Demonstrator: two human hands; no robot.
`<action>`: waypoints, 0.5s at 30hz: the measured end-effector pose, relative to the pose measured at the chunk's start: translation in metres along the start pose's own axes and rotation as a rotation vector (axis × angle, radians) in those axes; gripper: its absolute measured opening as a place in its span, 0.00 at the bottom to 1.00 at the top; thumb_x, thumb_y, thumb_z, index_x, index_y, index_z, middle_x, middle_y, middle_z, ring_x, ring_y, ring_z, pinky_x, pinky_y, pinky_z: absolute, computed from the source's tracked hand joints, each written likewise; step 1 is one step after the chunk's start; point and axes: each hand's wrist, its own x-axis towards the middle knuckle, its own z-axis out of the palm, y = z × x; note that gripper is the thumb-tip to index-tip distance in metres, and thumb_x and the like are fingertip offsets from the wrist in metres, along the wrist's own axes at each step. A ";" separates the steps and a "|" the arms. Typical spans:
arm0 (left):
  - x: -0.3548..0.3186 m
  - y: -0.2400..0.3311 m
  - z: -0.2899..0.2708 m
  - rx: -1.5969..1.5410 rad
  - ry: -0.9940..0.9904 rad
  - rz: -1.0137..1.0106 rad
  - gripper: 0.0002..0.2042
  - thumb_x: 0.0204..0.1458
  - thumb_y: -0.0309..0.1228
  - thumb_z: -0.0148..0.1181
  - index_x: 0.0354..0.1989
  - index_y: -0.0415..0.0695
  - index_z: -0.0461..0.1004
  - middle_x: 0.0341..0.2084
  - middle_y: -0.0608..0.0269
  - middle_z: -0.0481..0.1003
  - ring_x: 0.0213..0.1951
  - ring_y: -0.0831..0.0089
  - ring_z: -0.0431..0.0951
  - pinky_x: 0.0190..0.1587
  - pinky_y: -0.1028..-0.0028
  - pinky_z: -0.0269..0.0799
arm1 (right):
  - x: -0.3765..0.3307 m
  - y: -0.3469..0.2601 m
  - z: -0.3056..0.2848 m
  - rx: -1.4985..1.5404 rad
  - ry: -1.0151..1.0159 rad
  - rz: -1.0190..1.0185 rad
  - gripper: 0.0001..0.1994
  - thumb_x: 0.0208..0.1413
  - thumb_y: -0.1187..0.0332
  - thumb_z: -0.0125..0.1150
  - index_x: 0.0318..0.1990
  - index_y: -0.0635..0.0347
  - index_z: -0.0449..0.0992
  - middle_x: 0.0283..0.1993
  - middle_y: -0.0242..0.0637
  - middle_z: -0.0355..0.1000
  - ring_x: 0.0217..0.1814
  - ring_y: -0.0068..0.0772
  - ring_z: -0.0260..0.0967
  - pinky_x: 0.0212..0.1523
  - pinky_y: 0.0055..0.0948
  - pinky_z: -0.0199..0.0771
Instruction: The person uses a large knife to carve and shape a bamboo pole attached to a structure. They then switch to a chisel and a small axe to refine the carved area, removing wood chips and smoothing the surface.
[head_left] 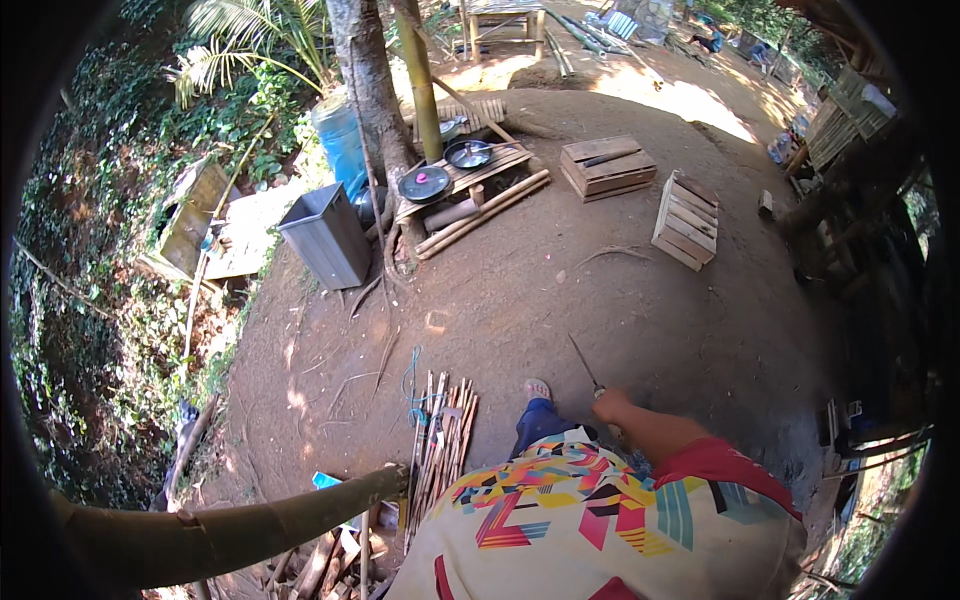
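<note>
My right hand [611,406] is closed around the handle of a long-bladed knife [586,363] in front of my body. The thin dark blade points away from me, up and slightly left, over bare brown soil. Nothing else touches the blade. My left hand does not show. One foot in a sandal [537,388] stands just left of the knife. To the left of that foot lies a bundle of thin sticks [446,425], with a blue cord [411,382] at its far end.
A thick bamboo pole [270,535] crosses the lower left. Ahead are a grey bin [326,237], a low bamboo bench [470,182] with two pans against a tree [366,75], and two wooden crates [608,168]. People [709,41] are far off. Roots cross the soil.
</note>
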 end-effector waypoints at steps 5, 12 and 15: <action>-0.157 0.022 0.220 -0.072 -0.697 -0.322 0.12 0.60 0.40 0.52 0.42 0.44 0.69 0.35 0.64 0.68 0.37 0.71 0.70 0.42 0.70 0.67 | 0.089 0.016 -0.033 -0.233 -0.190 -0.174 0.19 0.46 0.61 0.55 0.42 0.60 0.81 0.47 0.49 0.77 0.50 0.53 0.74 0.51 0.46 0.73; -0.297 0.022 0.355 0.064 -1.344 -0.669 0.15 0.59 0.39 0.53 0.48 0.42 0.70 0.42 0.60 0.71 0.44 0.70 0.71 0.49 0.69 0.67 | 0.178 0.008 -0.168 -0.177 -0.251 -0.217 0.18 0.44 0.64 0.57 0.42 0.63 0.81 0.45 0.53 0.77 0.49 0.51 0.75 0.49 0.44 0.75; -0.272 -0.020 0.360 0.187 -1.404 -0.732 0.17 0.59 0.39 0.53 0.51 0.42 0.70 0.45 0.58 0.72 0.47 0.69 0.72 0.53 0.69 0.67 | 0.217 0.033 -0.188 -0.076 -0.246 -0.152 0.17 0.44 0.65 0.58 0.41 0.64 0.81 0.45 0.53 0.77 0.48 0.51 0.75 0.48 0.43 0.75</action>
